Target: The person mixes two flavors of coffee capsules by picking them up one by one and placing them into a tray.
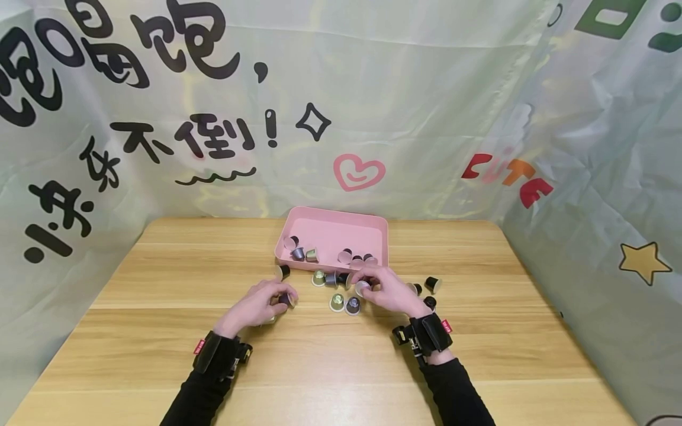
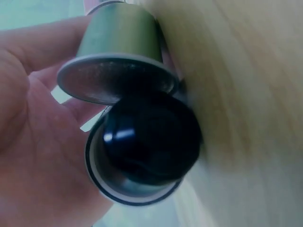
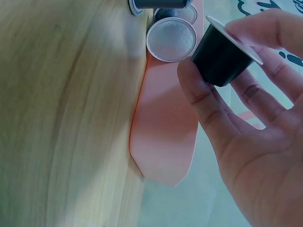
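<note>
My right hand (image 1: 389, 290) pinches a dark coffee capsule (image 3: 222, 54) between thumb and fingers, its pale lid facing up and outward, in front of the pink tray's near wall (image 3: 163, 118). Low over the table, left of the middle, my left hand (image 1: 258, 305) has its thumb and index finger round another dark coffee capsule (image 1: 286, 300). Beside the left palm, a green capsule (image 2: 120, 35) with a silver lid and a black capsule (image 2: 151, 137) overlap in the left wrist view. Between the hands stand a green capsule (image 1: 337, 302) and a dark capsule (image 1: 353, 305).
Several capsules lie inside the pink tray (image 1: 341, 228) at the back of the wooden table (image 1: 330, 367). A row of capsules, one of them grey-blue (image 1: 331, 279), runs along its front. Right of the right hand lie more dark capsules (image 1: 433, 284). Printed cloth (image 1: 426, 118) hangs behind.
</note>
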Demonstrator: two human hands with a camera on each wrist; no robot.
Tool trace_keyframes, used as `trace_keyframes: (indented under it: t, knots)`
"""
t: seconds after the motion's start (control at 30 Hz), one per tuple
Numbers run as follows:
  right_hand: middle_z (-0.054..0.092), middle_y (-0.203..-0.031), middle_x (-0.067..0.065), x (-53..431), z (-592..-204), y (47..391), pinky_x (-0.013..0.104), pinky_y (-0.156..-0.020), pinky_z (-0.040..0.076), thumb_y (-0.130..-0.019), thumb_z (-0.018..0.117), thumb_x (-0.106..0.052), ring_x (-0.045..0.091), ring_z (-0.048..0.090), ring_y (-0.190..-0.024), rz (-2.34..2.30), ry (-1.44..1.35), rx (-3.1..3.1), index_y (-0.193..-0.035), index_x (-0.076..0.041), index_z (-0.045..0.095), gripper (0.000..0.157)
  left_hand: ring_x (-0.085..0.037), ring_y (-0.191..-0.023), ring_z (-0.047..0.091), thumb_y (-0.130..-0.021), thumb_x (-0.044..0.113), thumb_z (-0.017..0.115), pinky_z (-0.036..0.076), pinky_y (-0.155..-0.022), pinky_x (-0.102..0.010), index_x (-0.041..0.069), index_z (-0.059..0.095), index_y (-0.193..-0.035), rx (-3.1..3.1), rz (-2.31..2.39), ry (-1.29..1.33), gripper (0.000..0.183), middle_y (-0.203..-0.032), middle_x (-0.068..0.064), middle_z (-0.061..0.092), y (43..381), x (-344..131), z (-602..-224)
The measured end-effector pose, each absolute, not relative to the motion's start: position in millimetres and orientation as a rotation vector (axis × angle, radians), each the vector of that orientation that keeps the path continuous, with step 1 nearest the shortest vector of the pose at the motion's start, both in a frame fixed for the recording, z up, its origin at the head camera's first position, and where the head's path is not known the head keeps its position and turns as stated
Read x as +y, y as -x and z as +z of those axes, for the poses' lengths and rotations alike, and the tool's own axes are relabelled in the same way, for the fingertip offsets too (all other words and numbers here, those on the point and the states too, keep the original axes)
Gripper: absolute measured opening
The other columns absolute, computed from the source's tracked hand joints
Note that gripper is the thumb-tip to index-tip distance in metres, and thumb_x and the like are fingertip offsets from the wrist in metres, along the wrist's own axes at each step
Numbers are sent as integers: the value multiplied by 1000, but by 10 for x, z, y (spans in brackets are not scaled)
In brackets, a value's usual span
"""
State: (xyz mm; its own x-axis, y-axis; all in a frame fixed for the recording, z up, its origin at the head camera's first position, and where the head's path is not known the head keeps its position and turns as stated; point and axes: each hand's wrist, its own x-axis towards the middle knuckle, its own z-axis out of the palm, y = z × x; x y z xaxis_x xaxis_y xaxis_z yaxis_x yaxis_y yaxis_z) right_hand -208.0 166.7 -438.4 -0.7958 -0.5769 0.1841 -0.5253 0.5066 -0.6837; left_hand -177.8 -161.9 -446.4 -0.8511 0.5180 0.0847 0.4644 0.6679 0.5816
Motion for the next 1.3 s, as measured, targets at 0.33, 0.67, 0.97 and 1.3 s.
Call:
trace_keyframes:
  t: [0.33,0.67,0.97,1.3]
  knots:
    - [65,-135,13,1679,-4396,2078,33,-94,55,-87,65,1,26,63,-116,-1176,969,2673,-108,-6,71,23,-22,-101,63,-96,4,62,54,-93,-41,4,65,-115,2688,1273,-716,18,-110,-12,69,1876,-1602,-4428]
    - [61,-141,14,1695,-4391,2088,38,-99,53,-87,65,1,29,60,-125,-1187,959,2682,-108,-5,71,23,-36,-102,66,-97,11,63,58,-90,-48,-1,63,-120,2748,1340,-538,26,-113,-23,69,2268,-1422,-4081]
    - [61,-142,15,1680,-4393,2089,31,-95,54,-88,66,1,28,61,-123,-1193,949,2678,-109,-5,71,23,-40,-103,63,-97,6,59,53,-77,-29,-3,49,-141,2671,1436,-438,46,-116,-31,63,2591,-1327,-4013]
    - [64,-138,12,1673,-4384,2094,38,-99,54,-88,66,0,27,61,-123,-1186,952,2676,-109,-5,71,22,-45,-121,58,-95,-1,57,48,-109,-54,-5,44,-146,2687,1559,-430,53,-133,-35,56,2414,-1407,-4033]
